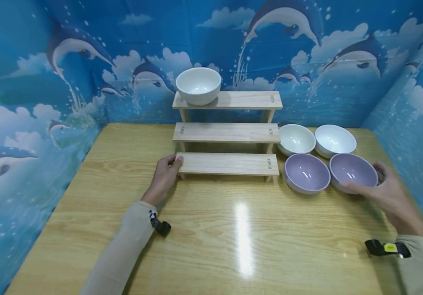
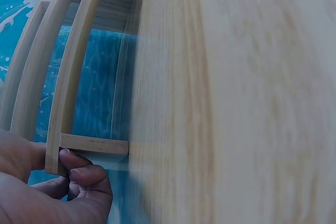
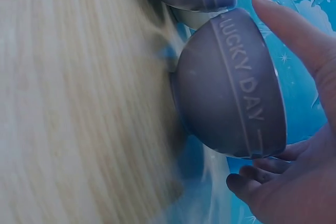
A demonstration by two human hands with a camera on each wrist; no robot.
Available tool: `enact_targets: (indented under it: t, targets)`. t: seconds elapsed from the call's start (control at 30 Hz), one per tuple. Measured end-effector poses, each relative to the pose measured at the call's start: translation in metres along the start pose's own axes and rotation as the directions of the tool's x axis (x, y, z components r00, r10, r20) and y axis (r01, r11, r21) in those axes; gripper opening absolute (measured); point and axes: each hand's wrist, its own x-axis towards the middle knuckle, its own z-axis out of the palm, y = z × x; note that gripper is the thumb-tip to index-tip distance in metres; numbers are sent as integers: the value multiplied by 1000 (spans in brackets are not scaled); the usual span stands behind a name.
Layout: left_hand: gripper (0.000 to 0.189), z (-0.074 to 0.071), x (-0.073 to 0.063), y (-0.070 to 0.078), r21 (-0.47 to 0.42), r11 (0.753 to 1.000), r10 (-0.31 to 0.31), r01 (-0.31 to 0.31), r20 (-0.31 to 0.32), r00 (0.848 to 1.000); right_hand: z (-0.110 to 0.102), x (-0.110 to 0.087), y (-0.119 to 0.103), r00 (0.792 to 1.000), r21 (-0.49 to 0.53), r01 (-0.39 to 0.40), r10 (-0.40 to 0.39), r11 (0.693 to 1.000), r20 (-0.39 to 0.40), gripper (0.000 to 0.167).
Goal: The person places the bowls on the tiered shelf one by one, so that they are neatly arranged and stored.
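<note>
Wooden three-tier stand (image 1: 226, 132), two purple bowls (image 1: 307, 174), three white bowls (image 1: 198, 87), two hands (image 1: 164, 176) (image 1: 390, 190)

the stamps (image 1: 270, 131) on the wooden stand (image 1: 226, 132) are too small to read.

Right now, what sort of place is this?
Looks like a staged tabletop recording setup, though I can't be sure: a dolphin-print backdrop stands behind and beside the wooden table, and black devices are strapped to both wrists.
</note>
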Motion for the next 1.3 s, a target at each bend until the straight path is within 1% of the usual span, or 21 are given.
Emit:
enact_targets:
  t: [0.1,0.23,0.37,0.47,0.73,1.0,1.17,1.3]
  targets:
    - [57,0,0,0,0,1000,0,0,-1,1000,3,0,0,1000,-5,7,-7,1000,1,102]
    - [56,0,0,0,1,1000,-1,1,-4,1000,6,-1,-1,1000,-10,-28,28,1000,8,115]
    - [56,0,0,-1,6,1000,-3,3,-7,1000,9,-2,-2,999,-16,-53,53,998,-9,120]
    - [57,0,0,-1,5,1000,-4,4,-7,1000,12,-3,-2,998,-2,-68,68,998,-14,122]
    - [61,-1,0,-1,7,1000,0,0,-3,1000,17,-3,-2,996,-1,-74,73,997,-46,121]
    - [59,1,-1,-1,14,1000,5,-5,-21,1000,19,-5,-5,991,-11,-102,101,995,-87,119]
    - [60,1,-1,-1,12,1000,-1,1,-22,1000,21,-6,-5,990,-2,-108,107,994,-96,118]
    - [58,2,-1,-1,16,1000,9,-9,-26,1000,20,-6,-4,986,1,-122,121,993,-110,118]
